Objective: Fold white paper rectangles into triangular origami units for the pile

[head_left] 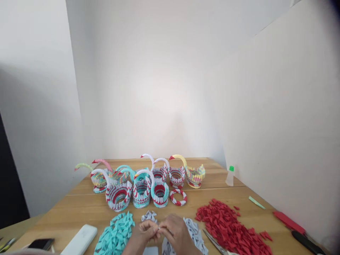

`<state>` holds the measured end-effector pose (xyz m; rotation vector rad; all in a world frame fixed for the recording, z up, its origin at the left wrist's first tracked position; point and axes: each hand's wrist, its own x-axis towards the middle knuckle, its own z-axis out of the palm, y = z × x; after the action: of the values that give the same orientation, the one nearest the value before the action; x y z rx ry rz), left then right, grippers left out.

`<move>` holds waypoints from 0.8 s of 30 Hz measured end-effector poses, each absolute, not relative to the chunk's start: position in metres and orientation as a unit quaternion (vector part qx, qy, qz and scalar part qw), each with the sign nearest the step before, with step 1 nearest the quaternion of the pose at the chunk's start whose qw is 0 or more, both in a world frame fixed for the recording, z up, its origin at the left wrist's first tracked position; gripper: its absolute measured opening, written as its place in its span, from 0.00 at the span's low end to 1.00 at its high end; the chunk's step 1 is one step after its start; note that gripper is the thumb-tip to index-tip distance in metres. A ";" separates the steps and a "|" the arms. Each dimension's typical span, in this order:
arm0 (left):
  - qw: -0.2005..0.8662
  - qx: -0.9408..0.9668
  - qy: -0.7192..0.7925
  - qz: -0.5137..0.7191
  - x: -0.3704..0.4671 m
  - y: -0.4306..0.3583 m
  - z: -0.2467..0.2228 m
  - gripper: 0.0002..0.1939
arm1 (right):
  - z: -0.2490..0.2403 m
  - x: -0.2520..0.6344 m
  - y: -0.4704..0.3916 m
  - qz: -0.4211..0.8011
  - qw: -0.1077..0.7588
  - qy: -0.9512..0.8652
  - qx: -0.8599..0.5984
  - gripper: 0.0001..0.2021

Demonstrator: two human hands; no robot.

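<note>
Pale walls [164, 88] rise around your workspace; below them spreads the wooden table [77, 209]. Across its far half, a flock of folded-paper swans [142, 193], bowl-bodied, with curved necks in white, turquoise, pink, pale green and yellow. Nearer you on the right, a wide heap of red folded-paper pieces [228, 225]. To the left of your hands, a turquoise heap [115, 233] of similar pieces.

Your left hand [142, 233] and right hand [177, 232] meet at the near edge, low in view. Left: thumb and index finger closed in a pinch. Right: fingers curled, thumb and index likewise pinched. A lavender-grey heap [195, 233] lies partly behind your right hand; a smaller grey cluster [149, 216] sits just beyond your left.

Left side: white power bank [79, 241], then a dark phone [41, 244]. Far right: black-handled tool [306, 242] near a red strip [289, 221]. Scissors [214, 241] lie alongside the red heap. A translucent green-capped bottle [230, 177] stands near the right wall; a red-and-white paper ring [178, 203] lies flat before the swans. Pale green strip [256, 202] near the right edge.

Smallest: a pale paper piece [158, 228], between the fingertips of both your hands; its folds are too small to read.
</note>
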<state>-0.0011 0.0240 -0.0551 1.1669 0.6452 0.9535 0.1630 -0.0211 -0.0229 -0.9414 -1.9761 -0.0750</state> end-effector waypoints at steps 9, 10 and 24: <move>0.646 0.534 0.303 0.454 -0.006 0.008 -0.027 0.17 | -0.009 0.159 -0.026 0.140 0.436 -0.766 -0.452 0.06; 0.646 0.532 0.305 0.455 -0.006 0.007 -0.026 0.18 | -0.008 0.159 -0.026 0.149 0.432 -0.765 -0.454 0.06; 0.585 0.562 0.370 0.453 -0.012 0.002 -0.013 0.13 | -0.015 0.165 -0.023 -0.001 0.447 -0.804 -0.391 0.08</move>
<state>-0.0116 0.0022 -0.0129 1.3099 0.8629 1.0570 0.1646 -0.0232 -0.0152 -0.9682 -1.9910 -0.0030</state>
